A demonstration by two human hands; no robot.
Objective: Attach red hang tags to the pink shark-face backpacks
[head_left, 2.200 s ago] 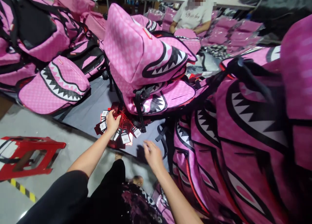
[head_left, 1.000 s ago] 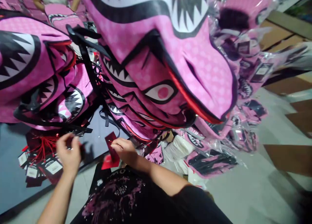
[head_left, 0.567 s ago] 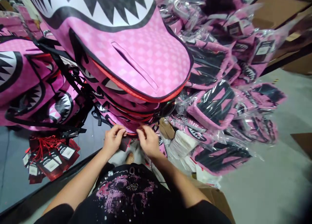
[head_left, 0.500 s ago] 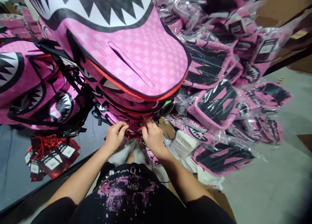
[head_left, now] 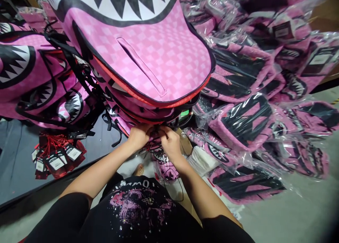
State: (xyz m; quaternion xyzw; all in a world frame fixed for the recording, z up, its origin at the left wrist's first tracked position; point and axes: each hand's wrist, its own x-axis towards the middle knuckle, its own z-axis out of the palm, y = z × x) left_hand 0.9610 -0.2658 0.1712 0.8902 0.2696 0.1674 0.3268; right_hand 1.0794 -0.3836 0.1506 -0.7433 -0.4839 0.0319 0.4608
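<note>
Pink backpacks are stacked in front of me, the top backpack showing a shark-teeth print, a slit pocket and red edging. Under its front edge, my left hand and my right hand are close together at the lower bags. Both hands have bent fingers, closed on something I cannot make out; the fingertips lie in shadow beneath the stack. Below them hangs a pink item with dark print and a thin black cord.
Red-and-black tags on red strings lie on the grey table at left, below more pink backpacks. Plastic-wrapped pink bags are piled at right. A white stack sits beside my right forearm.
My left hand has moved right and slightly up, closer to my right hand and under the stack edge. The view has shifted a little.
</note>
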